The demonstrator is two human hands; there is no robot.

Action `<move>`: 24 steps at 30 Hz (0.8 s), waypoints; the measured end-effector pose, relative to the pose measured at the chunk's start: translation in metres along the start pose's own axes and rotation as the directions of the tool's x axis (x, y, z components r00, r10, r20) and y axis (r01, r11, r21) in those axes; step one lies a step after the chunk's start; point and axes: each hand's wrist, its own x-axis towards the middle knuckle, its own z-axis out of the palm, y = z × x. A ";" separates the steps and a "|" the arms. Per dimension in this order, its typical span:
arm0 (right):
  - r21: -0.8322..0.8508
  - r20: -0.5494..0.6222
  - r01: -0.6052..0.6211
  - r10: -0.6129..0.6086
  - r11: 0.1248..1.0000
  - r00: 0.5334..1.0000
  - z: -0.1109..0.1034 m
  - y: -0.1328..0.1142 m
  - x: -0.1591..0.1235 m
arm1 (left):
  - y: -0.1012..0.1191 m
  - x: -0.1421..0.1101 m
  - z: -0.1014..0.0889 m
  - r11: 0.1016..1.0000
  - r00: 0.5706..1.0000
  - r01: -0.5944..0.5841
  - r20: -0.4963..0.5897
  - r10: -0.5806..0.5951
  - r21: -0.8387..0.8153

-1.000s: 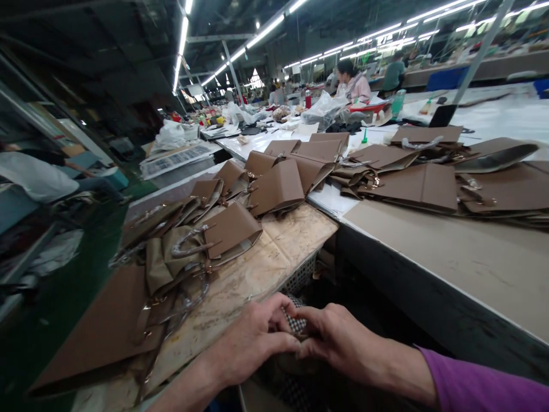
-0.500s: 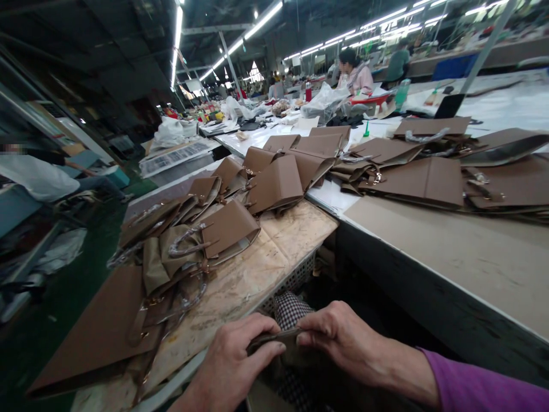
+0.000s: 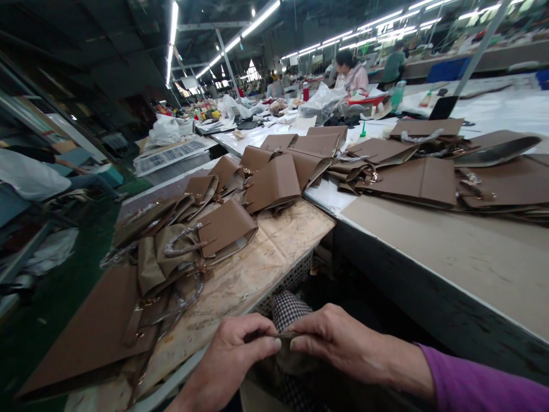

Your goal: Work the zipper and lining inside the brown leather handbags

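Observation:
At the bottom middle my left hand [image 3: 234, 352] and my right hand [image 3: 330, 337] pinch the thin brown edge of a bag [image 3: 286, 337], thumbs below and fingers on top. The two thumbs are close together along this edge. Below the hands the rest of the bag drops into shadow and is mostly hidden. Black-and-white checked cloth [image 3: 289, 306] lies just behind the edge, over my lap. Nearest to my left hand is the worn tan tabletop [image 3: 266, 246], with brown handbags [image 3: 227, 229] piled on it, their handles wrapped in clear plastic.
To the right, a long table [image 3: 437, 252] bears more brown bags [image 3: 429, 180]. A dark gap separates the two tables. A large bag panel [image 3: 90, 326] lies at the near left. Farther back are a person in pink [image 3: 357, 80], plastic bags [image 3: 323, 100] and a green bottle [image 3: 398, 94].
My hands have come slightly closer together along the pinched edge, and my right thumb sits a little farther left. The camera view has shifted slightly; the piles look unchanged.

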 end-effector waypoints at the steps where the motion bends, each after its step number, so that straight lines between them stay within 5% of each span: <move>1: -0.011 0.007 0.010 -0.010 1.000 1.000 0.000 -0.002 0.001 | 0.000 0.000 0.000 1.000 1.000 0.011 0.009 -0.011 -0.024; 7: -0.154 -0.078 0.008 -0.020 0.988 0.997 0.008 -0.004 0.010 | -0.001 -0.009 -0.011 0.998 0.999 -0.009 0.038 0.007 0.059; 13: -0.196 -0.121 -0.017 -0.007 0.980 0.993 0.011 -0.002 0.009 | -0.007 -0.025 -0.012 0.928 0.980 -0.144 -0.077 0.181 0.344; 20: -0.197 -0.138 0.022 -0.050 0.980 0.989 0.010 0.000 0.003 | -0.018 -0.022 0.007 0.778 0.909 -0.301 -0.081 0.409 0.551; 24: -0.169 -0.142 0.039 -0.063 0.985 0.988 0.009 0.000 0.003 | -0.016 -0.022 0.005 0.812 0.920 -0.262 -0.120 0.374 0.521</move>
